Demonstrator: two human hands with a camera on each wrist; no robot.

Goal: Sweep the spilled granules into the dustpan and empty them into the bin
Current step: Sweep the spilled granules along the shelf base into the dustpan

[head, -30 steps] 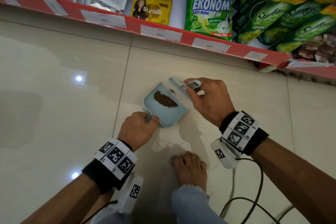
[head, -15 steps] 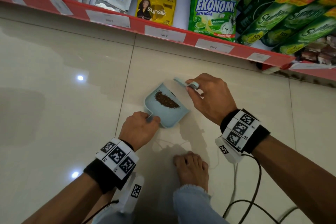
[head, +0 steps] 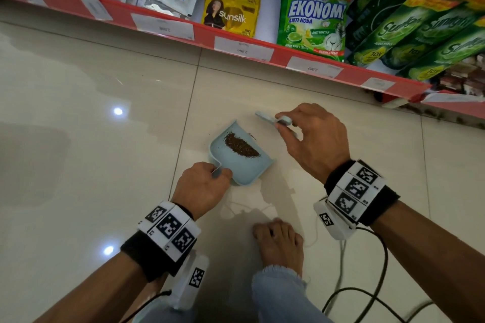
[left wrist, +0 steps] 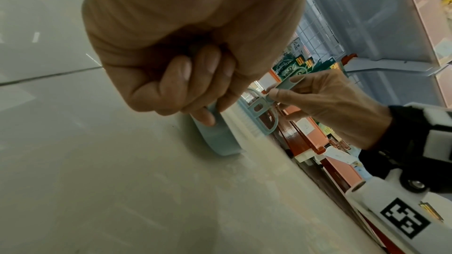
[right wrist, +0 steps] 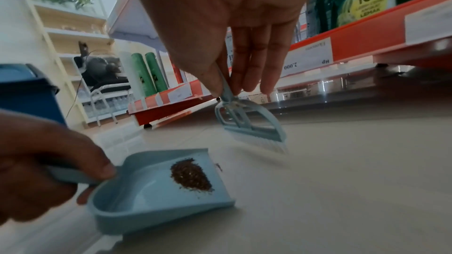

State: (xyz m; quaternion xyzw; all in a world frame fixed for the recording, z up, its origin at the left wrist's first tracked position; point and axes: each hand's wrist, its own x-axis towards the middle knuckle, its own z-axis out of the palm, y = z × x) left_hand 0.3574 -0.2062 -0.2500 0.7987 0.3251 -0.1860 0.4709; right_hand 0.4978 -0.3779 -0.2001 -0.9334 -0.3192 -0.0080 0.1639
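Note:
A pale blue dustpan (head: pixel 244 168) (right wrist: pixel 146 186) lies on the tiled floor with a heap of brown granules (head: pixel 241 145) (right wrist: pixel 190 178) inside it near its open lip. My left hand (head: pixel 202 186) (left wrist: pixel 186 76) grips the dustpan's handle at its near end. My right hand (head: pixel 312 139) (right wrist: pixel 234 32) pinches the handle of a small pale blue brush (head: pixel 273 119) (right wrist: pixel 249 123) (left wrist: pixel 261 109), which hangs just beyond the dustpan's lip with its bristles close to the floor. A few stray granules (right wrist: pixel 218 166) lie at the lip.
A red-edged shop shelf (head: pixel 236 42) with sachets and green detergent packs runs along the far side. A blue bin (right wrist: pixel 26 94) stands to the left in the right wrist view. My bare foot (head: pixel 278 241) and cables (head: pixel 367 294) are close behind the dustpan.
My right hand has drawn the brush back from the dustpan's mouth, up and away from the lip. The left hand and the dustpan have stayed put.

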